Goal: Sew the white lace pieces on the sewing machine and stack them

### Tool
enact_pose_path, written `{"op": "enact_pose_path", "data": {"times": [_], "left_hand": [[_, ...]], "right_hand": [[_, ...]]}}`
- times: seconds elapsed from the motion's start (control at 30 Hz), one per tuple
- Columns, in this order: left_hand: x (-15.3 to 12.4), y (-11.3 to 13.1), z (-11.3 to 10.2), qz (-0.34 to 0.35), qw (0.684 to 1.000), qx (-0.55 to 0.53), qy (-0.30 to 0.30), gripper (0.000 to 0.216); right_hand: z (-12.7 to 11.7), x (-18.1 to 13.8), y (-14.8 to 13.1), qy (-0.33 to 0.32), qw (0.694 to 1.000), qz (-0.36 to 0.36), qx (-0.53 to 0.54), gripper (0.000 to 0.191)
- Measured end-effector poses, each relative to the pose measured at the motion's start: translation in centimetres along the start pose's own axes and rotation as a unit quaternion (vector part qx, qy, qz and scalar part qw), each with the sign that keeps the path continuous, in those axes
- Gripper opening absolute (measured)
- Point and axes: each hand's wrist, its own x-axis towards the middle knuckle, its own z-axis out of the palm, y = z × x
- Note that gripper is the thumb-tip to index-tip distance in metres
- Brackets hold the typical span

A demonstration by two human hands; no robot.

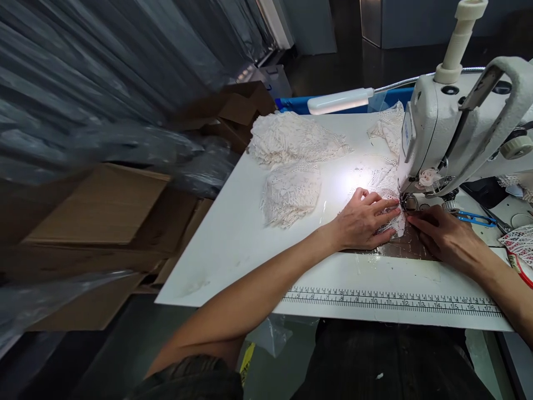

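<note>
White lace fabric [385,175] runs under the needle area of a white sewing machine [422,128]. My left hand [366,220] lies flat on the lace just left of the presser foot, fingers stretched out and apart. On the other side of the needle, my right hand [443,233] has its thumb and forefinger pressed together at the lace's right edge. A bright lamp spot falls on the fabric behind my left hand. Two piles of lace pieces, a large pile [295,136] and a smaller pile [291,193], lie to the left on the table.
A lamp [341,101] hangs over the table's back edge. A printed ruler [391,300] runs along the front of the white table [225,261]. Blue thread snips [477,218] and red-handled scissors [519,269] lie at the right. Cardboard boxes [100,203] stand on the left.
</note>
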Motion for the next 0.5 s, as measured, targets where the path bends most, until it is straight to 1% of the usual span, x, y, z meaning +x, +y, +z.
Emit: {"op": "enact_pose_path", "data": {"times": [0.1,0.23,0.37,0.5], "left_hand": [[-0.04,-0.06,0.01,-0.004,1.000,-0.004,-0.009,0.040],[-0.04,-0.07,-0.03,-0.008,1.000,-0.007,-0.022,0.041],[-0.01,-0.04,-0.01,-0.007,1.000,-0.005,-0.016,0.041],[-0.03,-0.02,0.03,-0.001,1.000,-0.001,0.005,0.040]], "right_hand": [[0.31,-0.12,0.18,-0.011,0.999,-0.013,-0.031,0.034],[0.12,-0.10,0.14,0.017,0.999,-0.045,-0.008,0.034],[-0.33,0.13,-0.14,0.041,0.997,-0.061,0.019,0.031],[-0.54,0.37,-0.37,0.045,0.996,-0.069,0.021,0.031]]}}
